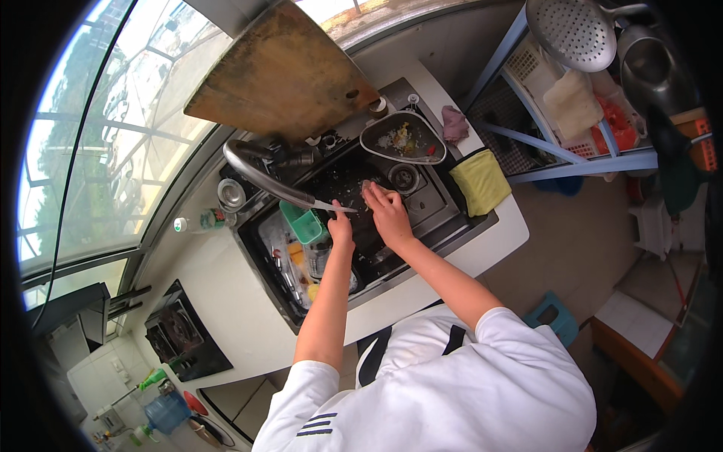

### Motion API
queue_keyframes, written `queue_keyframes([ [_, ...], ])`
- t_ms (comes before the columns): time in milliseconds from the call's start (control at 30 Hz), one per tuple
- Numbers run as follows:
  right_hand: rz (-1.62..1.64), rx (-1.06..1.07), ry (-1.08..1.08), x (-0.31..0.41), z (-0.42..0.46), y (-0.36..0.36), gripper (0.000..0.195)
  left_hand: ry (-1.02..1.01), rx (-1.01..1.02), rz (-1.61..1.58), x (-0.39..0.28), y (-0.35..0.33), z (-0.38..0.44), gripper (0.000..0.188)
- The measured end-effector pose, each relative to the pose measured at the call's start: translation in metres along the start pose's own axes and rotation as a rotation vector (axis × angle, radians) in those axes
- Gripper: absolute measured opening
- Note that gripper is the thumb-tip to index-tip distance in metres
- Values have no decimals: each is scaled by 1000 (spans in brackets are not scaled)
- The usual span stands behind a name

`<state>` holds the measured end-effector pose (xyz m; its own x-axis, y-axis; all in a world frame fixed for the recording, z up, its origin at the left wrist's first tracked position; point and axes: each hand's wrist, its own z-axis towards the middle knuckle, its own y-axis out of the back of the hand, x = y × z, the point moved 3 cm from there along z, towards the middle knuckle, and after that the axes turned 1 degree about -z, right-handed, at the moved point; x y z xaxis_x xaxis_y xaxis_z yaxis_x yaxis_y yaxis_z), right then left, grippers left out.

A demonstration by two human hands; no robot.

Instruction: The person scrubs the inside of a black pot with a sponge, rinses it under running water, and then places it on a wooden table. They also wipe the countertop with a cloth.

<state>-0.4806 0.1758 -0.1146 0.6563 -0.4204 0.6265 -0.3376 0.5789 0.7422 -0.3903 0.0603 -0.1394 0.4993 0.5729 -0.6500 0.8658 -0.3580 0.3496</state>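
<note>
A curved metal faucet (pixel 265 175) reaches over the dark double sink (pixel 375 277), and a stream of water (pixel 334 207) runs from its spout. My left hand (pixel 340 229) is at the stream, with one finger raised beside it; its grip is hard to make out. To its right, my right hand (pixel 388 214) hangs over the basin with bent fingers. Something small and pale shows at its fingertips, too unclear to name. A green plastic basket (pixel 304 222) sits left of my left hand, above foamy water holding utensils and yellow items.
A triangular strainer (pixel 404 141) with food scraps stands at the sink's back corner, near a drain (pixel 403 178). A yellow-green cloth (pixel 481 182) drapes over the right edge. Behind leans a large cutting board (pixel 282 73). A plastic bottle (pixel 203 221) lies left; a gas stove (pixel 183 330) is farther left.
</note>
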Motion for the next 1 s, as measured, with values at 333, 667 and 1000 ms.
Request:
queue_keyframes([
  [333, 9, -24, 5, 2, -7, 11, 58, 289, 78, 13, -13, 8, 16, 101],
  [667, -42, -2, 107, 17, -17, -16, 54, 128, 387, -320, 13, 30, 64, 75],
  [1000, -44, 21, 39, 21, -19, -6, 58, -3, 133, -47, 39, 1, 34, 76],
])
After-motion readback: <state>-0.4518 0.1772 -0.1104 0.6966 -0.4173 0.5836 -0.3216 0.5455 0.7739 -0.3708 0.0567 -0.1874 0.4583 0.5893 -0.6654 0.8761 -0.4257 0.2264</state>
